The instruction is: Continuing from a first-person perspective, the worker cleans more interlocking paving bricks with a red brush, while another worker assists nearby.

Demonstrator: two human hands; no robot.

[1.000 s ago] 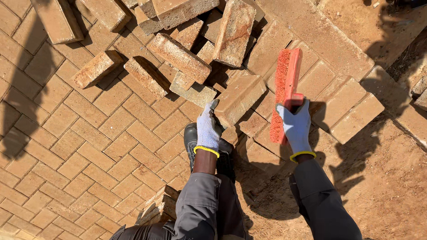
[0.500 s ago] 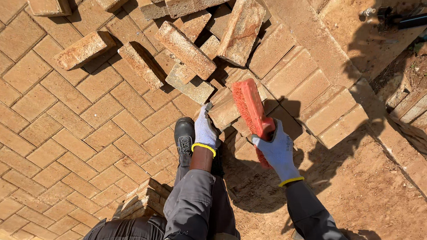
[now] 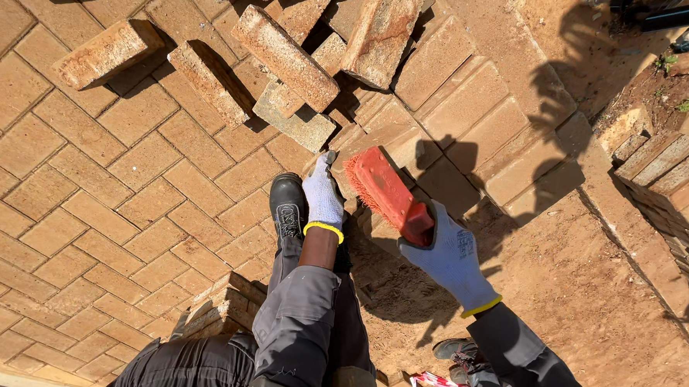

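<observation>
Both hands gloved. Left hand (image 3: 323, 194) reaches straight down past the boot (image 3: 288, 206), fingers flat. Right hand (image 3: 450, 256) sits right of the boot, grip closed tight.

Hard, bright sunlight, low-angled; shadows were long and sharp-edged. Loose bricks (image 3: 285, 55) threw dark wedges on the paving (image 3: 89, 198). A person's shadow lay across the bare sand (image 3: 588, 289). White gloves and the red brick (image 3: 383, 191) were near glare but kept texture. Focus was crisp throughout; straight joints bowed slightly at the frame edges, wide-lens distortion
</observation>
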